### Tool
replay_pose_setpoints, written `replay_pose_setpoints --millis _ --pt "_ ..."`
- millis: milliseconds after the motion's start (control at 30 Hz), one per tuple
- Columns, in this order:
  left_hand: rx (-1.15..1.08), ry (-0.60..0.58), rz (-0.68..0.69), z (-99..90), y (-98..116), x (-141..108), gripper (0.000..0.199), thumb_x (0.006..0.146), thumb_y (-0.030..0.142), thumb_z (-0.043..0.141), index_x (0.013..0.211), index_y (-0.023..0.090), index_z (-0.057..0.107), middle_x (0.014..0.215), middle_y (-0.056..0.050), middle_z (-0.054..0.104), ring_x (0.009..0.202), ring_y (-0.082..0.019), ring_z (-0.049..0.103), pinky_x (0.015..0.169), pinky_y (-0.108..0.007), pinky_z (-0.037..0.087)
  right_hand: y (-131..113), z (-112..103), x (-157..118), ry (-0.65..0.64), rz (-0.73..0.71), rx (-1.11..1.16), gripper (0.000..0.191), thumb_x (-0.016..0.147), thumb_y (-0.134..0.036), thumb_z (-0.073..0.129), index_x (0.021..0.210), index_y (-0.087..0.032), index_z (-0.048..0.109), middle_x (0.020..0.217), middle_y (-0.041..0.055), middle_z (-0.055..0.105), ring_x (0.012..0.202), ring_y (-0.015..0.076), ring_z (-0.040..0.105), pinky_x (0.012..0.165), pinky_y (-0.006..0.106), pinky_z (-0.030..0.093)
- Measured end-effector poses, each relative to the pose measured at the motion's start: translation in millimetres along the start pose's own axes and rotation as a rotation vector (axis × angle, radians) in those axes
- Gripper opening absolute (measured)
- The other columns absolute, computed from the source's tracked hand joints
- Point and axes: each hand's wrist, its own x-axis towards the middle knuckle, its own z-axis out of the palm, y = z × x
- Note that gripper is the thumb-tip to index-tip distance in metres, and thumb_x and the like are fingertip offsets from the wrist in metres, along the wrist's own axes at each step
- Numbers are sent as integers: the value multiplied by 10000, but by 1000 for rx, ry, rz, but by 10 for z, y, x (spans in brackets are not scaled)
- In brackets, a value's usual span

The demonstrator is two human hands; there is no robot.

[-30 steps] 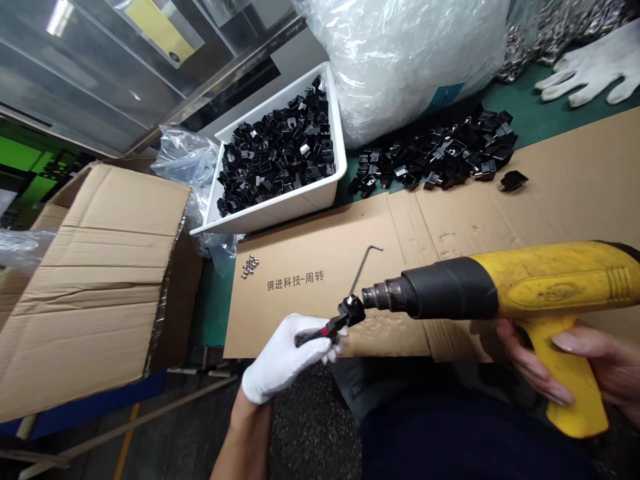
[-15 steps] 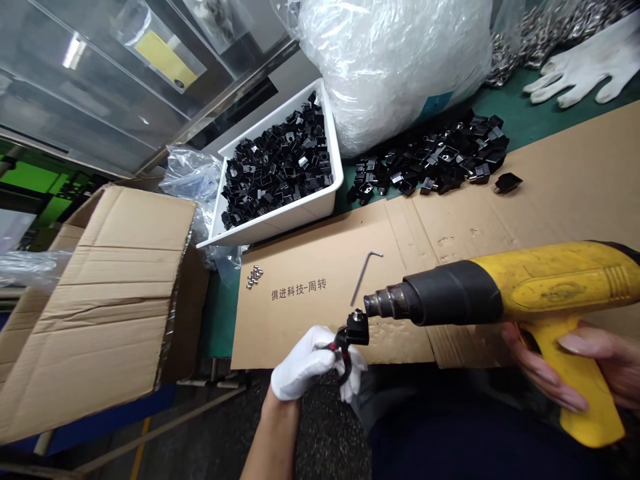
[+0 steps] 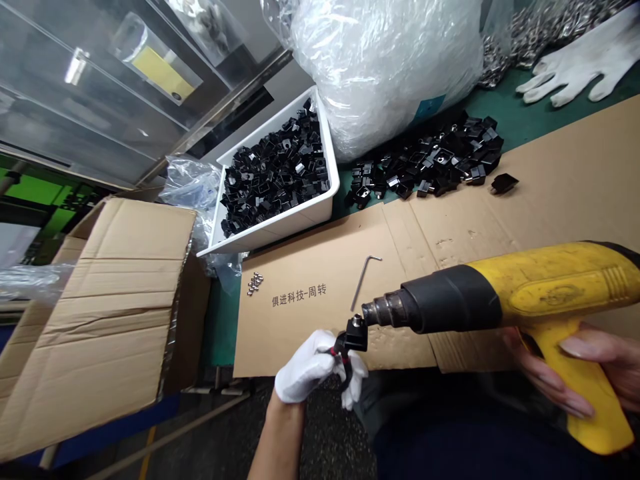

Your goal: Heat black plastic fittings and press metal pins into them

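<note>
My left hand [image 3: 315, 370], in a white glove, is closed round black-and-red pliers [image 3: 343, 357]. The pliers' jaws hold a small black plastic part [image 3: 357, 335] with a metal piece [image 3: 357, 321] on its top. My bare right hand [image 3: 585, 367] grips the handle of a yellow heat gun [image 3: 560, 280]. Its stepped metal nozzle points left, at the upper right edge of the black part, very near or touching the metal piece. A hex key [image 3: 364, 280] lies on the cardboard sheet [image 3: 300, 333] just above the nozzle tip.
Small metal pieces [image 3: 255, 283] lie at the sheet's left. Behind are a white bin [image 3: 280, 229] of black parts, a pile of black parts [image 3: 440, 160], a lone part [image 3: 504, 183], a plastic bag [image 3: 390, 67] and a white glove [image 3: 580, 60]. A cardboard box [image 3: 125, 300] stands left.
The view has shifted slightly. The nozzle tip has come a little lower relative to the black part, closer to the metal piece. Both hands keep their hold.
</note>
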Motion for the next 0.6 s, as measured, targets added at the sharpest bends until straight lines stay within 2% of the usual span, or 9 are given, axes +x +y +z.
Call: replay_pose_setpoints --millis 467,600 --pt "-17 6 -20 -45 -23 -19 613 902 630 628 993 43 780 624 -140 698 522 -259 685 509 -337 525 -32 50 6 55 24 -36 464 968 -371 559 1349 -136 680 926 134 743 615 168 686 580 246 551" --pt "20 8 -41 -43 35 -24 626 888 663 614 988 68 776 646 -137 702 505 -243 656 518 -345 515 -45 56 19 69 39 -59 456 964 -386 569 1338 -154 689 924 126 748 594 162 685 569 241 550"
